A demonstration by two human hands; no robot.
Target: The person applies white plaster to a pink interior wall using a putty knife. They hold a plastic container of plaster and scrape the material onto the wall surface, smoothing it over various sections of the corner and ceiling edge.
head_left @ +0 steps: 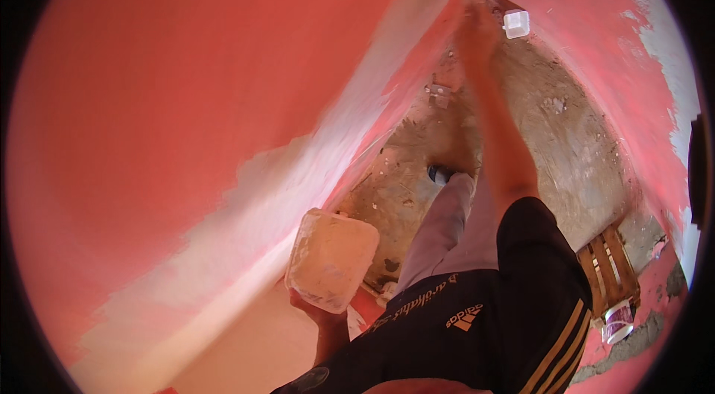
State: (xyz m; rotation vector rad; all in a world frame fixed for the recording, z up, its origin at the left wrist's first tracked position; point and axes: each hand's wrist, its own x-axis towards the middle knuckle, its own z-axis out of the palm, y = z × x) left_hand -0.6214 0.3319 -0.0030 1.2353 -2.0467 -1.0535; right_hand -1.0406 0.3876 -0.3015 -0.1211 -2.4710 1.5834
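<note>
A rounded, square-cornered plastic tub [335, 256], pale pink with smears, is held at my left side, close to the painted wall. My left hand [319, 310] grips it from its lower edge. My right arm reaches far forward, and my right hand [478, 21] is beside the wall near the corner. Motion smears that hand, so its fingers and anything in them cannot be made out. The left wall [223, 81] is coral red above, with an uneven whitish band lower down and pink streaks near the floor.
A small white square container [516, 24] stands by the far corner. The dirty floor [573, 133] carries specks and debris. A slatted wooden crate [609, 267] and a white-and-purple tub [617, 322] are at the right. The right wall [596, 29] is pink with a ragged pale edge.
</note>
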